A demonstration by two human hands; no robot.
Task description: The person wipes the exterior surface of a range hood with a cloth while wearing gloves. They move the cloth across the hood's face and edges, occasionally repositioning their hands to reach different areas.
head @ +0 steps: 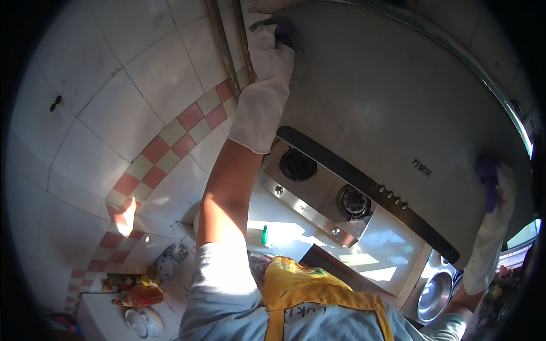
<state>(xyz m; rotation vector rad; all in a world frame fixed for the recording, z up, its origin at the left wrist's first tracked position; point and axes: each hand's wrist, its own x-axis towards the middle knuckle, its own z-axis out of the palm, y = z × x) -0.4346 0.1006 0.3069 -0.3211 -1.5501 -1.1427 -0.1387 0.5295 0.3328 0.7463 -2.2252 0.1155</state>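
Observation:
My left hand (273, 53), in a long whitish rubber glove with purple on its palm side, reaches up to the top left corner of a dark range hood (367, 93). A greenish-grey pad or cloth (259, 24) sticks out at its fingers, pressed to the hood; its full shape is hidden. Faint curved wet streaks show on the hood beside this hand. My right hand (497, 183), gloved the same way, lies against the hood's right part. Its fingers are in shadow, and I cannot tell whether it holds anything.
Below the hood's black control strip (367, 192) stands a two-burner gas stove (315, 187). A small green object (265, 235) lies on the white counter. Metal pipes (224, 47) run along the tiled wall. A lidded white pot (143, 322) and bottles (145, 295) stand lower left; a metal basin (435, 296) lower right.

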